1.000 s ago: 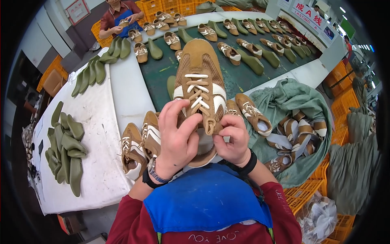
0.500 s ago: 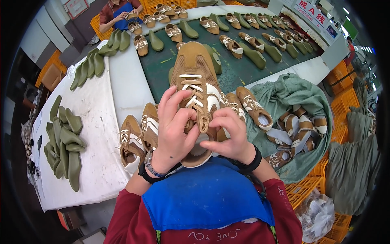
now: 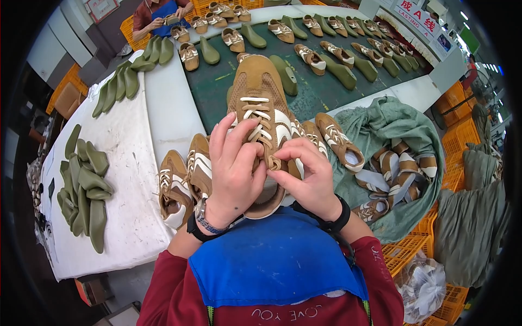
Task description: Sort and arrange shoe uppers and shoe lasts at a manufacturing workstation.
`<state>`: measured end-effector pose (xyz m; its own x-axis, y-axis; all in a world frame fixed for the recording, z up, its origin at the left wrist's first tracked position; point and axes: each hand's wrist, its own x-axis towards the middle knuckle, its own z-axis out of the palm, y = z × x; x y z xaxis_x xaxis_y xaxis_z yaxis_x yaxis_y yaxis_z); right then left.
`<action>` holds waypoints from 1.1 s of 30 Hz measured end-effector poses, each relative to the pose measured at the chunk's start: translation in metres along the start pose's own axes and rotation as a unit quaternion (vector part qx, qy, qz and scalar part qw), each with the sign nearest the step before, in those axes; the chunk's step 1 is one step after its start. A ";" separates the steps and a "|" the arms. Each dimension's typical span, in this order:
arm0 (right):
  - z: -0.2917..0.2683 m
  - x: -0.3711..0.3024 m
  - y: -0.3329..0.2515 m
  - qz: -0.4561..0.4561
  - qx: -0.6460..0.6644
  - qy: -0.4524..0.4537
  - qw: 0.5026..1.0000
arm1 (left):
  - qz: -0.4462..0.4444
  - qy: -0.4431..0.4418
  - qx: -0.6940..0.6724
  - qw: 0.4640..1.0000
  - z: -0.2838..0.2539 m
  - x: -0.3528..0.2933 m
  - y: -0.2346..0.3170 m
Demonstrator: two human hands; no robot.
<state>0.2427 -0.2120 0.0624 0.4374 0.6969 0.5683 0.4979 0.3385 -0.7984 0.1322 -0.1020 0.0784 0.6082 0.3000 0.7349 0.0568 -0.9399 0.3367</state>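
A brown sneaker (image 3: 258, 81) with white stripes and laces is upright before me, toe pointing away and heel against my blue apron. My left hand (image 3: 231, 174) is closed at the left of its opening, thumb and forefinger pinching beside the lacing. The thumb and forefinger of my right hand (image 3: 310, 176) pinch a small brown loop (image 3: 274, 162) at the top of the lacing. Whether that loop is lace or tongue, I cannot make out. More sneakers stand close by on both sides, a pair (image 3: 174, 185) at the left and others (image 3: 338, 140) at the right.
Green shoe lasts (image 3: 89, 187) lie piled on the white-covered table (image 3: 130, 217). Rows of sneakers and lasts stand on the green conveyor (image 3: 217, 103). At right, a green cloth (image 3: 380, 117) holds several sneakers; orange crates (image 3: 408, 252) are below. A co-worker's hands (image 3: 168, 20) hold a shoe far left.
My right thumb and forefinger have closed on the brown loop; half a second ago they were apart beside it. My left hand stays nearly in place. The co-worker's hands have shifted slightly.
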 end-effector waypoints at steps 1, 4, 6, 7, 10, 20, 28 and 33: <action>-0.001 0.000 0.001 0.003 0.004 -0.004 1.000 | 0.000 0.000 0.000 1.000 0.001 0.000 0.000; 0.000 -0.001 0.002 0.004 0.004 -0.001 1.000 | 0.000 0.000 0.007 1.000 0.003 -0.002 -0.001; 0.000 -0.001 0.000 0.002 0.000 0.007 1.000 | 0.004 0.001 0.017 1.000 0.003 -0.002 -0.001; 0.000 0.001 -0.004 -0.016 -0.044 0.004 0.999 | 0.004 0.001 0.017 1.000 0.004 -0.003 -0.002; 0.000 0.002 -0.003 -0.038 -0.092 0.009 0.995 | 0.011 -0.009 0.037 0.999 0.007 -0.004 -0.002; -0.009 0.006 0.011 0.107 0.133 0.017 0.985 | -0.036 -0.080 -0.111 0.990 0.013 -0.017 -0.013; -0.014 0.005 0.011 0.147 0.173 -0.046 0.973 | -0.137 -0.195 -0.353 0.905 0.002 -0.012 -0.010; -0.011 0.005 0.010 0.170 0.206 -0.053 0.962 | -0.176 -0.171 -0.327 0.913 0.003 -0.008 -0.008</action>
<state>0.2581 -0.2123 0.0593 0.4337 0.8645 0.2539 -0.0096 0.2863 -0.9581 0.1293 -0.0974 0.0687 0.8613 0.3913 0.3241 -0.1196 -0.4637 0.8779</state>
